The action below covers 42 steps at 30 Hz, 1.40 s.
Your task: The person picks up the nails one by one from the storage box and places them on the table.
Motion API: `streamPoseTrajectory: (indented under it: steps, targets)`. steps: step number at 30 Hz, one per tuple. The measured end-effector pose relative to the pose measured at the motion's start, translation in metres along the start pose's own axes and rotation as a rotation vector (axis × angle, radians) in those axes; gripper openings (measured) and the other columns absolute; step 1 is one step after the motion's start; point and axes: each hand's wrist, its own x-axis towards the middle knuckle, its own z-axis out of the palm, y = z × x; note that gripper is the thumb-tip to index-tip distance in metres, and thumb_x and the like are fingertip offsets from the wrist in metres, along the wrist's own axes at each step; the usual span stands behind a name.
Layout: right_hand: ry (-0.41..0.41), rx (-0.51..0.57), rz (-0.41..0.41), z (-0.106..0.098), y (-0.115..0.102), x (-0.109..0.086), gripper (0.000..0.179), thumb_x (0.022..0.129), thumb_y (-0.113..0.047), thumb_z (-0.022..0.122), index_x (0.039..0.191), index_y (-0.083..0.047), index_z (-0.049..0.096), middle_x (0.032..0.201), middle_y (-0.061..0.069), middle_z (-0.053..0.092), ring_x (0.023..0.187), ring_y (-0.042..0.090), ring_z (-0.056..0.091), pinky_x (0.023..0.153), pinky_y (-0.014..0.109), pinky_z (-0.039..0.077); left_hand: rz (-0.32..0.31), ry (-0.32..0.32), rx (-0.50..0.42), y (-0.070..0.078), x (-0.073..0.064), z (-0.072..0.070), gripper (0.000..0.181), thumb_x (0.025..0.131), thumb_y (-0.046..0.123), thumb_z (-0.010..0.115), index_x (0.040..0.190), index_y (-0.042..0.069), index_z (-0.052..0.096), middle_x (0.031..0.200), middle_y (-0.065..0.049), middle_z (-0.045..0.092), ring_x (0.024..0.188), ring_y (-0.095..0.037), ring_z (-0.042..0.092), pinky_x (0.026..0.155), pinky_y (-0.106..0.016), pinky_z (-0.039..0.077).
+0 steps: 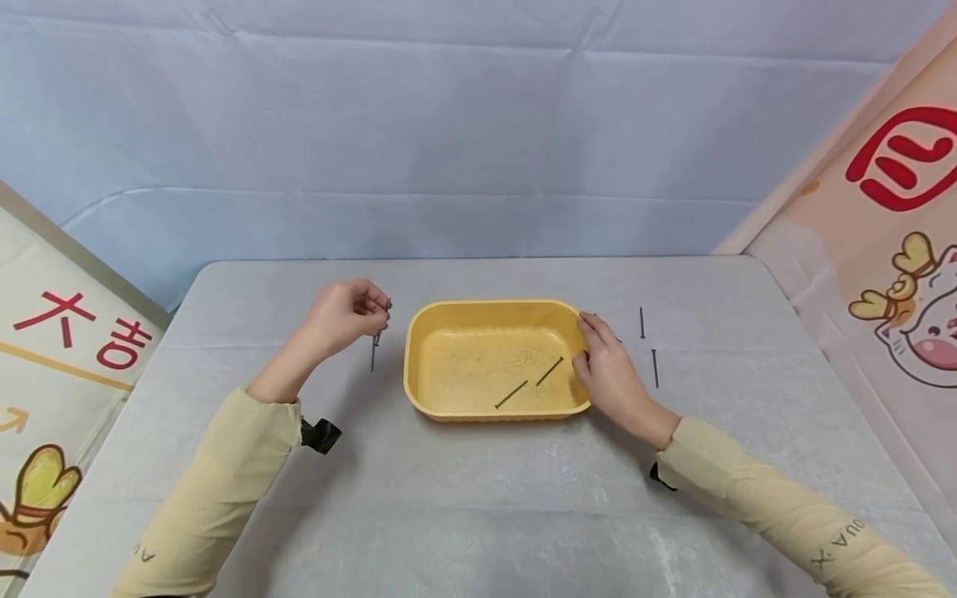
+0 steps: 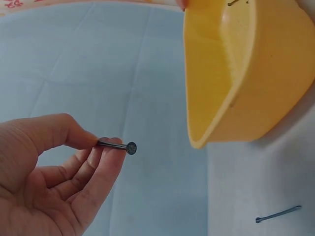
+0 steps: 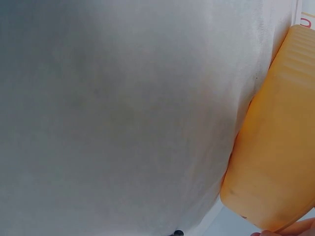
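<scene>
One nail (image 2: 116, 145) is pinched by the left hand (image 1: 344, 318) — the right hand (image 1: 611, 374) grips a yellow tray (image 1: 456, 357).

Left hand (image 1: 345, 317), fingers (image 2: 107, 169) pinching; right hand (image 1: 611, 378) gripping, back upward; both arms (image 1: 217, 490) angled inward.

The tray (image 1: 459, 357) at mid-frame looks like smooth yellow plastic with a low sheen, faintly scuffed across its floor; its outer wall shows shallow ribs at the upper right of the right wrist view. The nails (image 1: 512, 394) inside it look like dark metal. In the left wrist view, the nail (image 2: 114, 144) left of centre has a dull, rough-looking head and a slightly shiny shank. The bench (image 1: 463, 490) surface looks matt grey, with pale blotches. Above, the backdrop (image 1: 478, 133) is creased blue cloth; the sleeves (image 1: 213, 486) are matt cloth.
</scene>
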Motion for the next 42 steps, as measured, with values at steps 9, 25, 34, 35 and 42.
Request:
streamPoseTrajectory:
  steps: [9, 25, 34, 35, 42]
  targets:
    - [0.015, -0.011, -0.009, 0.0, 0.0, 0.001, 0.047, 0.082, 0.006, 0.048, 0.127, 0.018, 0.04, 0.133, 0.029, 0.038, 0.114, 0.037, 0.046, 0.073, 0.04, 0.047, -0.074, -0.005, -0.094, -0.011, -0.007, 0.0, 0.018, 0.083, 0.002, 0.055, 0.098, -0.007, 0.058, 0.084, -0.013, 0.06, 0.073, -0.018, 0.062, 0.067, -0.026, 0.055]
    - [0.014, 0.002, -0.005, -0.001, -0.001, 0.0, 0.047, 0.083, 0.006, 0.048, 0.127, 0.017, 0.04, 0.133, 0.028, 0.038, 0.102, 0.033, 0.049, 0.066, 0.035, 0.044, -0.213, 0.011, -0.122, -0.04, -0.019, 0.0, 0.023, 0.083, 0.004, 0.055, 0.102, -0.01, 0.054, 0.083, -0.01, 0.059, 0.067, -0.01, 0.061, 0.071, -0.029, 0.055]
    - [0.0, -0.002, 0.001, 0.0, -0.001, 0.0, 0.046, 0.084, 0.005, 0.047, 0.127, 0.018, 0.039, 0.133, 0.029, 0.037, 0.105, 0.034, 0.048, 0.065, 0.036, 0.044, -0.277, 0.013, -0.155, -0.057, -0.026, 0.0, 0.026, 0.084, 0.004, 0.054, 0.104, -0.013, 0.052, 0.082, -0.009, 0.057, 0.069, -0.009, 0.061, 0.074, -0.032, 0.054]
    - [-0.001, -0.002, 0.002, 0.0, -0.001, 0.0, 0.046, 0.084, 0.005, 0.047, 0.127, 0.018, 0.039, 0.133, 0.029, 0.037, 0.105, 0.034, 0.048, 0.065, 0.036, 0.044, -0.284, 0.013, -0.154, -0.058, -0.027, 0.0, 0.026, 0.084, 0.004, 0.054, 0.104, -0.013, 0.052, 0.082, -0.009, 0.058, 0.069, -0.009, 0.061, 0.073, -0.031, 0.054]
    - [0.003, -0.004, -0.003, 0.0, -0.001, 0.0, 0.046, 0.083, 0.005, 0.048, 0.127, 0.018, 0.039, 0.133, 0.028, 0.037, 0.11, 0.036, 0.047, 0.067, 0.036, 0.044, -0.322, 0.008, -0.156, -0.07, -0.03, 0.0, 0.023, 0.085, 0.006, 0.053, 0.102, -0.01, 0.052, 0.083, -0.008, 0.057, 0.069, -0.009, 0.061, 0.075, -0.034, 0.054]
